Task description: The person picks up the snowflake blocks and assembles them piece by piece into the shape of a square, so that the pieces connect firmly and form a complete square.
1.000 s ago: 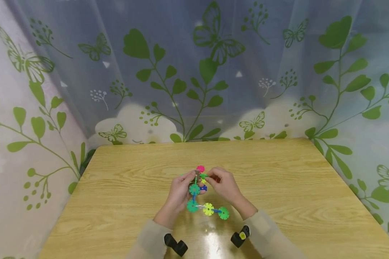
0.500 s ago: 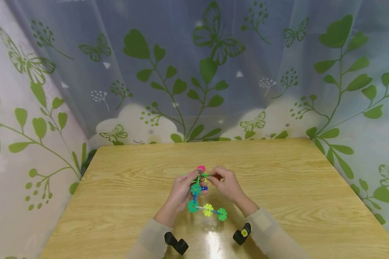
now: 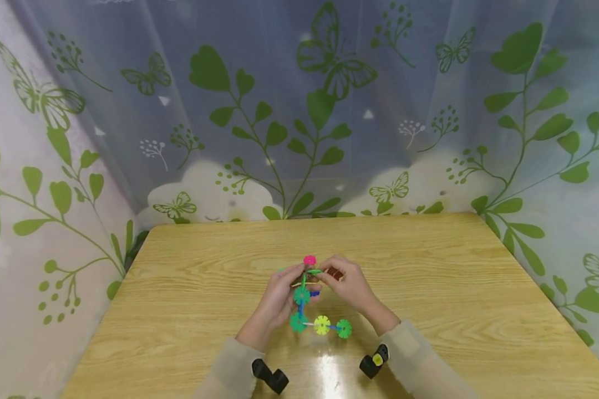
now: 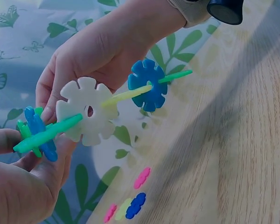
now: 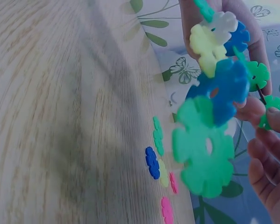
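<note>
A bent chain of slotted plastic snowflake discs hangs from my left hand (image 3: 275,296), whose thumb and fingers hold its upper end. In the head view its lower part shows two teal-green discs, a yellow disc (image 3: 321,325) and a green end disc (image 3: 343,328), joined by edge-on discs. My right hand (image 3: 350,284) pinches a green disc (image 5: 272,112) between thumb and finger, right at the held end of the chain. Close up, the left wrist view shows a white disc (image 4: 86,111) and a blue disc (image 4: 147,85) along the chain. The fingers partly hide the joint.
Several loose discs lie on the wooden table (image 3: 204,288) beyond the hands, among them a pink disc (image 3: 309,260), a dark blue disc (image 5: 152,163) and a pale yellow disc (image 5: 163,173). A patterned curtain (image 3: 259,138) surrounds the table's back and sides.
Both hands stay nearly in place. The green disc between them has tilted slightly, and the hanging chain has swung a little, its lower discs sitting slightly lower or turned.
</note>
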### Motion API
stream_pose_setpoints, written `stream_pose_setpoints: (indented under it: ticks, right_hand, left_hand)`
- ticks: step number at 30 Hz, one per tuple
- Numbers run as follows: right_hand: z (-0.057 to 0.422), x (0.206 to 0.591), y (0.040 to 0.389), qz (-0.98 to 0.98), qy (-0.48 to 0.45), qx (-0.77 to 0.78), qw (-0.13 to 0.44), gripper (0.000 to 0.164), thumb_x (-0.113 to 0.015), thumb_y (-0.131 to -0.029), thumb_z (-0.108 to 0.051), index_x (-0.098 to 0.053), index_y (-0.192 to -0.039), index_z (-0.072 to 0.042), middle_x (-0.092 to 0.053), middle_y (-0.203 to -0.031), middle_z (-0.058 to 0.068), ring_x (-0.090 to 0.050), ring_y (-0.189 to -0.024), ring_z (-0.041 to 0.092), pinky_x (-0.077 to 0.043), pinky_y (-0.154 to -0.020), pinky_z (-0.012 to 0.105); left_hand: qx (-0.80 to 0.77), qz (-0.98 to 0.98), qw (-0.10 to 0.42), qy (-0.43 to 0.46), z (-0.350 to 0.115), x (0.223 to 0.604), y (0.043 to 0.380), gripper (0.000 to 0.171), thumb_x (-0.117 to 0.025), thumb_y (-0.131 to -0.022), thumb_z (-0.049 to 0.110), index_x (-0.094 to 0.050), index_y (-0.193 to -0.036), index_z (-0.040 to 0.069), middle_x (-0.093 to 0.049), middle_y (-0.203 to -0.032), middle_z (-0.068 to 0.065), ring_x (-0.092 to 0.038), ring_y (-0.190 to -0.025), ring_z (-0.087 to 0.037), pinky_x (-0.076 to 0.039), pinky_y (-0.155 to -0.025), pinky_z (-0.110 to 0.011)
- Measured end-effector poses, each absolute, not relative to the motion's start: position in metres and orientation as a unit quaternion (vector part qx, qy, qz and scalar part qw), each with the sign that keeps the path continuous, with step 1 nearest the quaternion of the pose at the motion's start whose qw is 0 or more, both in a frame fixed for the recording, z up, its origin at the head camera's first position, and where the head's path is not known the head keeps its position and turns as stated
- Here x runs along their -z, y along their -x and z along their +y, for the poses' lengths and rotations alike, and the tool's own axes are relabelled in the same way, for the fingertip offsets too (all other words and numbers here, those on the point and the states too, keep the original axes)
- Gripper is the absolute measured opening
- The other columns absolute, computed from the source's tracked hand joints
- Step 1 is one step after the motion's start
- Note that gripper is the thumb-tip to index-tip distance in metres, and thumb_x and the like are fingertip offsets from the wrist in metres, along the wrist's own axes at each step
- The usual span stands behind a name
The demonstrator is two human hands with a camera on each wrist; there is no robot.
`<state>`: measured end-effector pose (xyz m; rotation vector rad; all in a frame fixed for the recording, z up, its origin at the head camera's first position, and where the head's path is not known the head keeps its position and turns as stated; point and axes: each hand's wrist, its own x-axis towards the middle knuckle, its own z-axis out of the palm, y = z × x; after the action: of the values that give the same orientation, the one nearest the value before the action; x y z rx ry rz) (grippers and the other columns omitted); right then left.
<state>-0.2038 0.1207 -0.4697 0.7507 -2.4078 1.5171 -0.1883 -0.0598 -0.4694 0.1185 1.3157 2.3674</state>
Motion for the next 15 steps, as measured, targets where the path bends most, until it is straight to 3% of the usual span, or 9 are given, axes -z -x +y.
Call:
stream_pose_setpoints:
  ticks: [6,13,15]
  right_hand:
    - [0.118,0.469,0.206,-0.813,-0.257,-0.515,0.091,0.006,-0.068,-0.086,-0.012,-0.069,-0.091,-0.014,-0.062,-0.093,-0.002,-0.055,-0.073,0.015,-0.053,-0.062,0.028]
    - [0.115,0.447,0.194,-0.815,-0.266,-0.512,0.058,0.009,-0.064,-0.087,-0.004,-0.068,-0.095,-0.001,-0.06,-0.101,0.012,-0.052,-0.077,0.024,-0.052,-0.065,0.034]
    - [0.118,0.45,0.197,-0.819,-0.267,-0.505,0.055,0.01,-0.064,-0.087,-0.005,-0.068,-0.096,-0.002,-0.06,-0.101,0.011,-0.052,-0.077,0.024,-0.052,-0.065,0.033]
  left_hand:
    - [-0.848,0.486,0.205,-0.043,-0.061,0.471,0.189,0.041,-0.047,-0.098,0.029,-0.053,-0.123,-0.003,-0.059,-0.111,-0.02,-0.065,-0.093,-0.028,-0.045,-0.09,-0.051]
    - [-0.85,0.489,0.196,-0.026,-0.065,0.473,0.189,0.041,-0.05,-0.097,0.031,-0.055,-0.121,-0.002,-0.057,-0.115,-0.023,-0.061,-0.1,-0.033,-0.049,-0.088,-0.051]
    - [-0.849,0.492,0.19,-0.024,-0.067,0.473,0.189,0.039,-0.048,-0.098,0.029,-0.056,-0.119,-0.003,-0.056,-0.115,-0.024,-0.062,-0.098,-0.032,-0.05,-0.087,-0.05]
